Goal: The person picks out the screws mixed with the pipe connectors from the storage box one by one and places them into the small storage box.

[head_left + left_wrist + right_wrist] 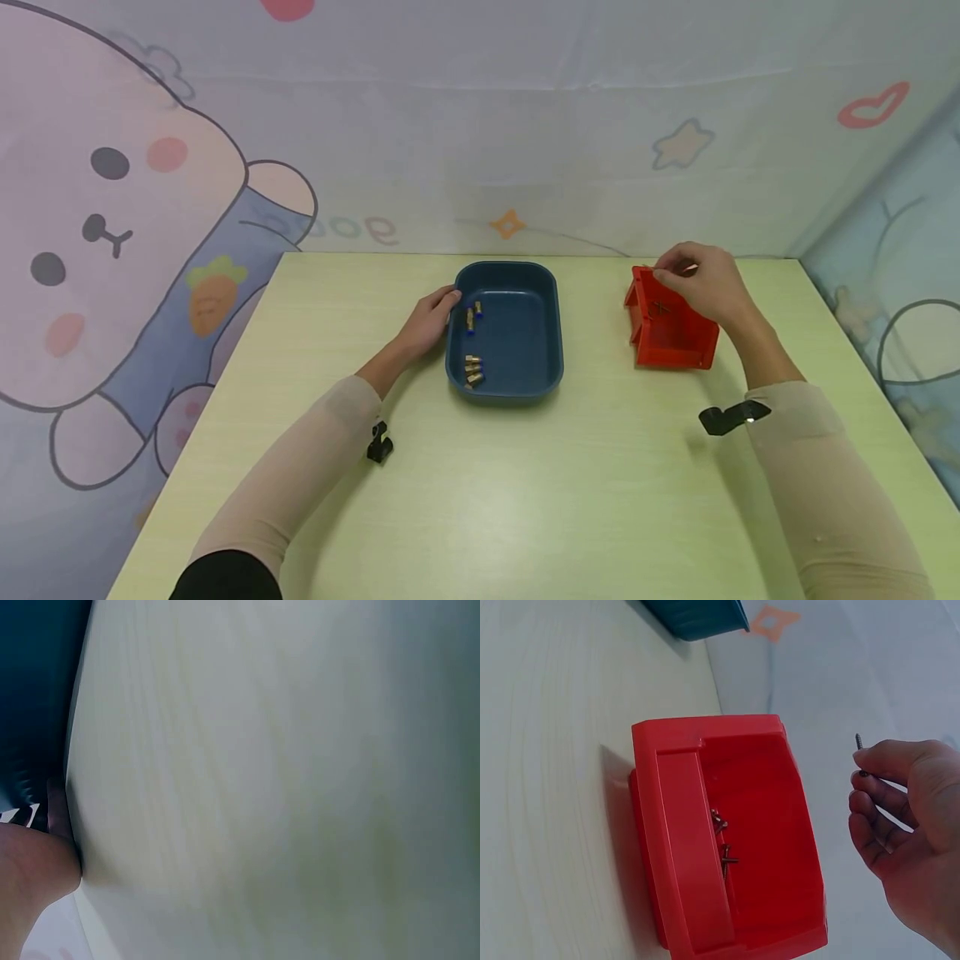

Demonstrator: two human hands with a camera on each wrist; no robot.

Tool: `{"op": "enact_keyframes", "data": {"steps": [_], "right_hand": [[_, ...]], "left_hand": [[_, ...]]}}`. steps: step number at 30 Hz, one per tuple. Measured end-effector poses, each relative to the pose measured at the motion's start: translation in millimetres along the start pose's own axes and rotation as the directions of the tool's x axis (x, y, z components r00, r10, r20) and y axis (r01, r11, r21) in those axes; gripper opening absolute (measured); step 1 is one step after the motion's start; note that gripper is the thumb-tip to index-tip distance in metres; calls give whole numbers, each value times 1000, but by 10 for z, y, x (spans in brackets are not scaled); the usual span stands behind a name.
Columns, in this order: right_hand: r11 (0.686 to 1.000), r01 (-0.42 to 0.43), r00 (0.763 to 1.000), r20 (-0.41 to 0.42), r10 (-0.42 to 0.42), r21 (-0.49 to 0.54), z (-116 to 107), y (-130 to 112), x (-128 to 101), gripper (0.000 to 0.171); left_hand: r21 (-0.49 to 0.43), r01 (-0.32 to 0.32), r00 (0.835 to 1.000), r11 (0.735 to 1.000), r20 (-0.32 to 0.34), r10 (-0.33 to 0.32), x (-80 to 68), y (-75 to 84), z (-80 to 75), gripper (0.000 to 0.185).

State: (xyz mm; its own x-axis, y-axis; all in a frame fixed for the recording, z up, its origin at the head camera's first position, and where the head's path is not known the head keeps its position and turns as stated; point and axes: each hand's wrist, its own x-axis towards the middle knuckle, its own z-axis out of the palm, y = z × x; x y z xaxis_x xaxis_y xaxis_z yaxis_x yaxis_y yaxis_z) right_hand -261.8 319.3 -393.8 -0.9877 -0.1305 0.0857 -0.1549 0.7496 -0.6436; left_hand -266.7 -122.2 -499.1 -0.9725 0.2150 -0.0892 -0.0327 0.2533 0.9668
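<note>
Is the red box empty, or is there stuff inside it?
Not empty. The red box has a few small dark screws lying on its floor, and the right hand pinches another screw beside it.

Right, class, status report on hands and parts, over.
Right hand pinches screw above red bin. Left hand rests against blue tray. Nothing between.

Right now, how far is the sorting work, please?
Already done, it seems: several brass fittings lie in the blue tray. In hand: the right hand pinches one screw above the red bin, while the left hand rests on the tray's edge. Left: a few dark screws lie in the bin.
</note>
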Motion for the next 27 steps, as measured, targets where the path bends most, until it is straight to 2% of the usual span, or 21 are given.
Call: {"op": "enact_keyframes", "data": {"steps": [5, 15, 27], "right_hand": [[1000, -14, 1000, 0, 14, -11, -15, 65, 43, 25], [999, -36, 999, -14, 36, -33, -41, 193, 88, 23], [998, -31, 999, -37, 28, -62, -26, 353, 145, 22]], "left_hand": [[-13, 2, 1000, 1000, 4, -2, 6, 3, 4, 63], [25, -11, 1000, 1000, -15, 11, 5, 8, 21, 62], [8, -11, 1000, 1000, -8, 11, 6, 25, 36, 63]]}}
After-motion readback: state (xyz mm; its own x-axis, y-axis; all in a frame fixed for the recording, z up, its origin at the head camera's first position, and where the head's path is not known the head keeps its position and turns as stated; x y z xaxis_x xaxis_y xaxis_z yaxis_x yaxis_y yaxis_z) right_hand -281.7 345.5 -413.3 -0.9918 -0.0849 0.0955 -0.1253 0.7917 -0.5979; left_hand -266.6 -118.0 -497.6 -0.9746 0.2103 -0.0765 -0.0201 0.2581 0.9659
